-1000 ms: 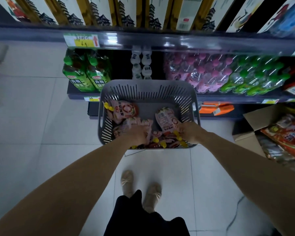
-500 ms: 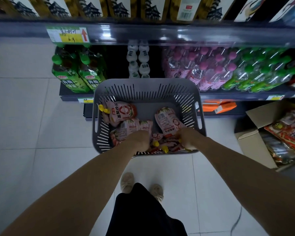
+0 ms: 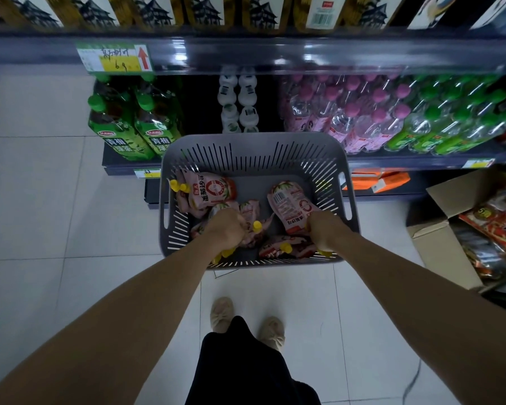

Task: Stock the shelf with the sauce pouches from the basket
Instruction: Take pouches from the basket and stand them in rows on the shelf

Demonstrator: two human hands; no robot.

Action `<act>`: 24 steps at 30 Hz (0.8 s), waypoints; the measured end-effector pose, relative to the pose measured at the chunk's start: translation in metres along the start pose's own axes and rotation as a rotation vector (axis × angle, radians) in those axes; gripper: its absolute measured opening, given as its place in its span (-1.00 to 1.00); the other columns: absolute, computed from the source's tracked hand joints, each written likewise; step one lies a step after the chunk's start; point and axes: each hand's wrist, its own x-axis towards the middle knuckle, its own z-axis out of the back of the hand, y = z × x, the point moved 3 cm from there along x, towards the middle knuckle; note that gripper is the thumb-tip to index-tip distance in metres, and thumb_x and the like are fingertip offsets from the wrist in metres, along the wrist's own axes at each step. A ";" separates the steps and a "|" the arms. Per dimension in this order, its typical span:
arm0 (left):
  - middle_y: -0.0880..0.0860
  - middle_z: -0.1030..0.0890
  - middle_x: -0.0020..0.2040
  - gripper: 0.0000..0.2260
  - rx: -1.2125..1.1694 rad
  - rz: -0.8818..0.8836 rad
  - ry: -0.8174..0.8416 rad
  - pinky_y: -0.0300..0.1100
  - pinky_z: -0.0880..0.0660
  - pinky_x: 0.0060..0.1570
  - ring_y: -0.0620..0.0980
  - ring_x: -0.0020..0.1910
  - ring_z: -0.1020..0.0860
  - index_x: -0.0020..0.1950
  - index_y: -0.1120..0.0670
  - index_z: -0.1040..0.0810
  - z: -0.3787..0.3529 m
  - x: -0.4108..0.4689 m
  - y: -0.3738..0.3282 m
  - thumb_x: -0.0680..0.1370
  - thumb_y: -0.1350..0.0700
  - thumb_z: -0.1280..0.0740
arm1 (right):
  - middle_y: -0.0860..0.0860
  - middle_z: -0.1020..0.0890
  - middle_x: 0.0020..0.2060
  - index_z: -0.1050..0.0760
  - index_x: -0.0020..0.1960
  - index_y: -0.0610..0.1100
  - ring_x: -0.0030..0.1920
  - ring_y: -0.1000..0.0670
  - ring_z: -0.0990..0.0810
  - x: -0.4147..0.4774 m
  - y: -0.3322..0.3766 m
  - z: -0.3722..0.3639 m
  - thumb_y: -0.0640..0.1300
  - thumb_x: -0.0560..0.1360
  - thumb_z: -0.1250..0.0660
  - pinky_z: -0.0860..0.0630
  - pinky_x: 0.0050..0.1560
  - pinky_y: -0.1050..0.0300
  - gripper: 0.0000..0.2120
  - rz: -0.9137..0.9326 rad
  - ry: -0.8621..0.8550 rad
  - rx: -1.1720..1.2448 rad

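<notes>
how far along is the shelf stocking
Nothing looks stocked yet: no sauce pouches show on the shelf. In hand: the right hand grips a barcode-side-up pouch, the left hand grips a second pouch, both low in the grey basket. Left: several more pouches lie in it, all yet to go up.

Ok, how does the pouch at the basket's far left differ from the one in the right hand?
The far-left pouch lies free, front logo up, yellow cap pointing left. The right-hand pouch shows its barcode back, and the right hand grips its near end. Both are pink pouches inside the grey basket.
</notes>
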 end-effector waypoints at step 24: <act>0.12 -0.40 0.28 -0.45 0.435 -0.309 0.254 0.02 -0.44 0.19 0.14 0.20 -0.44 0.40 -0.02 -0.32 -0.033 -0.006 -0.017 0.43 0.03 -0.39 | -0.19 -0.50 0.28 -0.26 0.42 -0.20 0.21 -0.16 -0.53 0.009 -0.007 0.004 -0.39 0.52 -0.16 -0.46 0.03 0.19 -0.52 0.064 -0.069 0.182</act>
